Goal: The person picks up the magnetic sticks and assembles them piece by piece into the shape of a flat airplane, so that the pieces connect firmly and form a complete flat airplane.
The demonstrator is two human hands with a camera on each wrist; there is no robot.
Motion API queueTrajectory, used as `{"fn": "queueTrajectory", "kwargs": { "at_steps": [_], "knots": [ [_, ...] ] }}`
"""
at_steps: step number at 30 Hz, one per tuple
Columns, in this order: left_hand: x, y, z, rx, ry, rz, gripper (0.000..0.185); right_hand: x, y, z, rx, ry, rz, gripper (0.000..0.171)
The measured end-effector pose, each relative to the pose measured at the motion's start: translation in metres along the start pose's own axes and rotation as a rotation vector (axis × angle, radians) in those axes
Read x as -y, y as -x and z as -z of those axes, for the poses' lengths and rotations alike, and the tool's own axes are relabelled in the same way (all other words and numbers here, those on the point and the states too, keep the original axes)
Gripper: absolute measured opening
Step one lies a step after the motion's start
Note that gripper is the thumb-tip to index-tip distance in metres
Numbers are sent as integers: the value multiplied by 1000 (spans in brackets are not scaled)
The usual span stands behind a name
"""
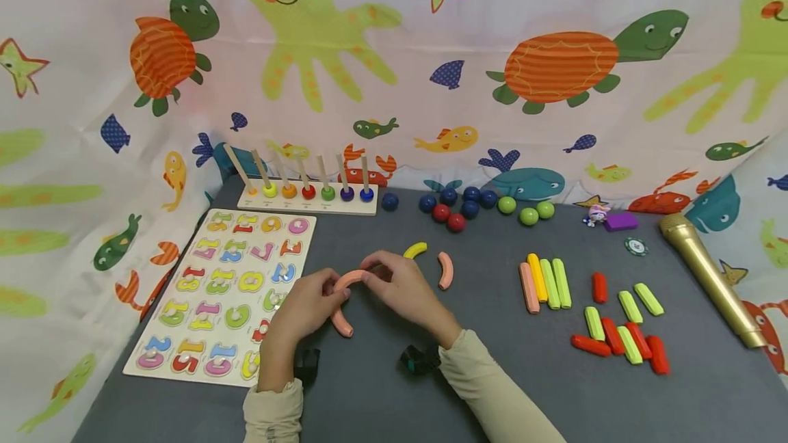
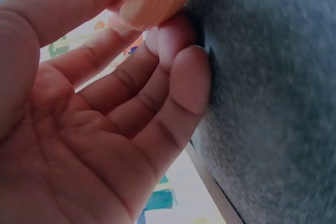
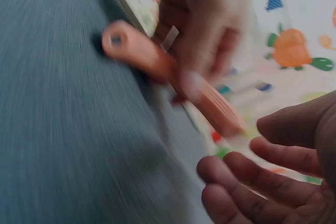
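Two curved orange pieces (image 1: 342, 296) being joined mid-desk: left hand (image 1: 306, 306) pinching one, right hand (image 1: 403, 286) fingers loosely curled, apparently releasing; possibly slipping apart, rolling toward number puzzle (image 1: 221, 292).

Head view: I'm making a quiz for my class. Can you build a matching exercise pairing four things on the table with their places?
Things:
1. number puzzle board
2. gold microphone
3. peg rack with rings
4. curved orange piece

Places:
A. far right edge
B. between both hands
C. left side
D. back, beyond the puzzle

Pairs: 1-C, 2-A, 3-D, 4-B
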State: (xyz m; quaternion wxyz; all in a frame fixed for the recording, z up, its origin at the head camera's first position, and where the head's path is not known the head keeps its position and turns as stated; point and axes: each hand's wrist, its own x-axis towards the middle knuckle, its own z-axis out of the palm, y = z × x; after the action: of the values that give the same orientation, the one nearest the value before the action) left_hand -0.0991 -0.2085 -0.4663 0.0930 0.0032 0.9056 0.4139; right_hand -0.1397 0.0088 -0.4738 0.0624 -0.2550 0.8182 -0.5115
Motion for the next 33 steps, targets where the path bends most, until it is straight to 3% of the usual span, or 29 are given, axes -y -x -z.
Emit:
{"fn": "queueTrajectory", "kwargs": {
  "at_steps": [9, 13, 17, 21, 27, 30, 33],
  "knots": [
    [12, 8, 15, -58, 1, 20, 15, -7, 68, 106, -114, 383, 59, 18],
    [16, 10, 17, -58, -5, 33, 33, -19, 111, 150, -155, 549, 10, 18],
    [18, 10, 17, -56, -3, 53, 33, -27, 153, 178, -144, 704, -92, 20],
    [17, 10, 17, -58, 12, 49, 26, -38, 178, 186, -68, 816, -145, 23],
    [14, 5, 11, -51, 31, 25, 20, -53, 189, 179, -37, 945, -78, 29],
    [11, 0, 6, -40, 39, 8, 20, -51, 186, 176, -42, 936, -90, 30],
    [10, -4, 3, -36, 38, -8, 21, -45, 175, 167, -74, 855, -77, 29]
  ]
}}
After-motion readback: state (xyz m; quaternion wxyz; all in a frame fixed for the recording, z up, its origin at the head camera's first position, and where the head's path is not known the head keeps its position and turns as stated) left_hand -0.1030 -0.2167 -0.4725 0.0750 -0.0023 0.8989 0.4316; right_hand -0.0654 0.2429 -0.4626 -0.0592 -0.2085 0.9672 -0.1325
